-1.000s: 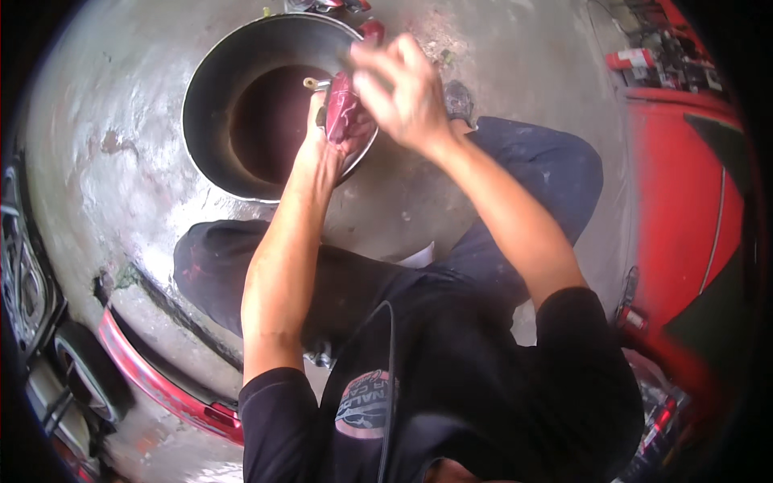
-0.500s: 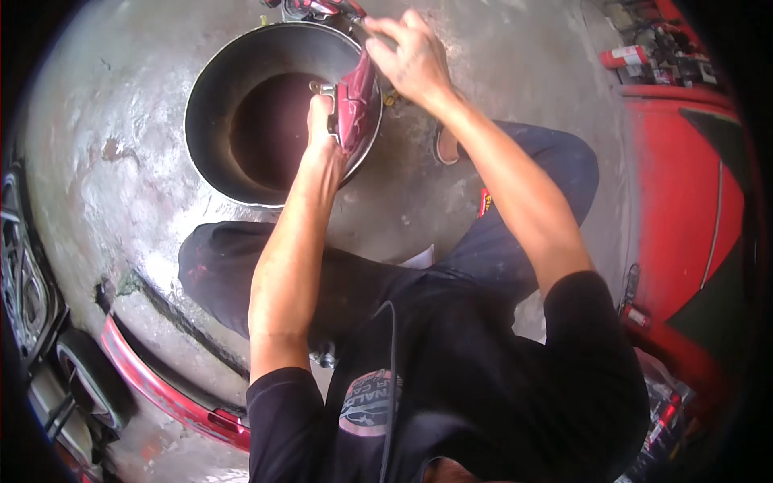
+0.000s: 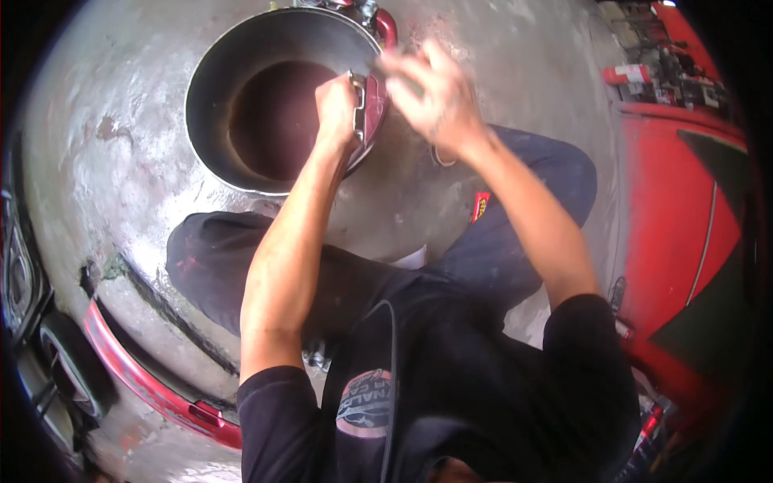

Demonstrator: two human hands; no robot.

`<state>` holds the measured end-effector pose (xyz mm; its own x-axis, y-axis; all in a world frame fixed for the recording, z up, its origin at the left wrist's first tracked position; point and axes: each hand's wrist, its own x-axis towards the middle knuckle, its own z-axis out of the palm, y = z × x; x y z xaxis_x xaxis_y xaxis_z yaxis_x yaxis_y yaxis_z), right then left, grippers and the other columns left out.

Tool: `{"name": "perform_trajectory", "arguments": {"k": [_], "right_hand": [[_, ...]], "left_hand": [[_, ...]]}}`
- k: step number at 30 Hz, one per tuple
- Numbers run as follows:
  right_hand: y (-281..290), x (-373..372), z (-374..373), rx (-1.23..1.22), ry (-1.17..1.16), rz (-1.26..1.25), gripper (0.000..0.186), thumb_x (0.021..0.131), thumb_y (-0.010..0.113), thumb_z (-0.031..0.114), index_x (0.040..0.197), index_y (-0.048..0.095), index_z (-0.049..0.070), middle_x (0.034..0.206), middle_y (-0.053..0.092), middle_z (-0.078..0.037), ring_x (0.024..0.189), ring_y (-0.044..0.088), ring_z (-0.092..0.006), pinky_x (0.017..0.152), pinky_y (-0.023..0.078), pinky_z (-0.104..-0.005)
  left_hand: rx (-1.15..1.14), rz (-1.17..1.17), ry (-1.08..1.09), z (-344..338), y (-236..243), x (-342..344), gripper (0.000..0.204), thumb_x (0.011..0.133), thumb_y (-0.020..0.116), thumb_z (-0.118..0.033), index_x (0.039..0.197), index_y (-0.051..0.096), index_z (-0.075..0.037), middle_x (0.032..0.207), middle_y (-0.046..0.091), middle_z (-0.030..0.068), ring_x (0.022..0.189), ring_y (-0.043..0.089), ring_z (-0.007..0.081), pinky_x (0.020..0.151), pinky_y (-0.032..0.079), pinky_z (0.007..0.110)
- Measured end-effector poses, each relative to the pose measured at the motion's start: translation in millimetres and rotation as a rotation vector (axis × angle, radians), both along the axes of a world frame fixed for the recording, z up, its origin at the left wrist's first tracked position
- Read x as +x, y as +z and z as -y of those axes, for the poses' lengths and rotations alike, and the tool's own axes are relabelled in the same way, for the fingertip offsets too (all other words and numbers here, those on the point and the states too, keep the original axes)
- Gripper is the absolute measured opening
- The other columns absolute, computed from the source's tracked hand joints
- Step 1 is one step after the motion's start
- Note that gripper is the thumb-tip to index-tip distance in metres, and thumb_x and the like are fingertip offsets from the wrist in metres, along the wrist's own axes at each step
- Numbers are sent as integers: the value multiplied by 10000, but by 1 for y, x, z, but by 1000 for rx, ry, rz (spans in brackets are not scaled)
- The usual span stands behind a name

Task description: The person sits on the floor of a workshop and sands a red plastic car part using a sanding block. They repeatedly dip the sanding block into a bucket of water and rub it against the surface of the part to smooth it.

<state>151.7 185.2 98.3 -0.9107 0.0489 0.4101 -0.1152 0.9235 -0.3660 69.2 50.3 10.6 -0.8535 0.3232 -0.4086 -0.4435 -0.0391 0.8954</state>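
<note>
My left hand [image 3: 332, 109] is closed round a glossy dark-red part [image 3: 374, 105] with a silver bracket along its left side, held over the right side of a large dark pot [image 3: 205, 76]. Reddish-brown liquid [image 3: 270, 117] lies in the pot's bottom. My right hand [image 3: 431, 97] is just right of the red part, blurred, fingers bent round something small and greyish that I cannot make out. Behind the pot's upper right rim lie another red curved part [image 3: 387, 30] and silver pieces.
My legs [image 3: 217, 258] are folded on the concrete floor, a red packet [image 3: 481, 205] beside the right one. At right are a red panel [image 3: 668, 201], a red-and-white canister [image 3: 626, 74] and several tools and containers. At left lie a red bumper [image 3: 137, 370], a tyre [image 3: 68, 362] and black panels [image 3: 24, 266].
The red part has turned in my left hand, its bracket now upright along the left. My right hand has moved right and down since half a second ago.
</note>
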Motion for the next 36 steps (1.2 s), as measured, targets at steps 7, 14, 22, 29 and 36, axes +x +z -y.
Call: {"name": "perform_trajectory", "arguments": {"k": [7, 14, 22, 29, 36], "right_hand": [[1, 10, 6, -43, -11, -16, 314, 890, 748, 236, 1191, 792, 157, 979, 608, -158, 851, 686, -357, 767, 581, -467], [-11, -52, -36, -53, -127, -27, 325, 904, 727, 268, 1196, 793, 141, 967, 604, -174, 875, 676, -360, 800, 570, -474], [-5, -21, -17, -66, -93, 32, 309, 903, 735, 289, 1168, 801, 145, 942, 596, -147, 825, 670, -336, 757, 568, -458], [3, 17, 4, -67, 32, -17, 300, 864, 768, 208, 1152, 803, 133, 1026, 621, -177, 903, 694, -374, 811, 594, -471], [15, -29, -12, 233, 53, 27, 286, 867, 726, 196, 1141, 776, 133, 1027, 606, -188, 963, 678, -390, 791, 600, -503]], "left_hand": [[113, 89, 55, -2, -2, 2, 246, 912, 543, -86, 804, 721, 43, 701, 661, 92, 607, 597, 155, 569, 457, 375], [257, 105, 132, -7, -7, 2, 226, 910, 577, -69, 708, 655, -3, 659, 582, 26, 565, 502, 115, 530, 386, 355], [105, -91, 18, 7, -4, 1, 262, 923, 585, -136, 761, 683, 46, 672, 635, 56, 596, 543, 128, 574, 429, 358], [19, -204, -5, 14, 0, 2, 249, 908, 551, -118, 722, 675, -7, 627, 560, -24, 552, 454, 64, 516, 354, 304], [-189, -398, -19, 20, 17, 0, 285, 871, 577, -186, 742, 683, 45, 600, 582, 43, 571, 512, 112, 558, 406, 343]]}}
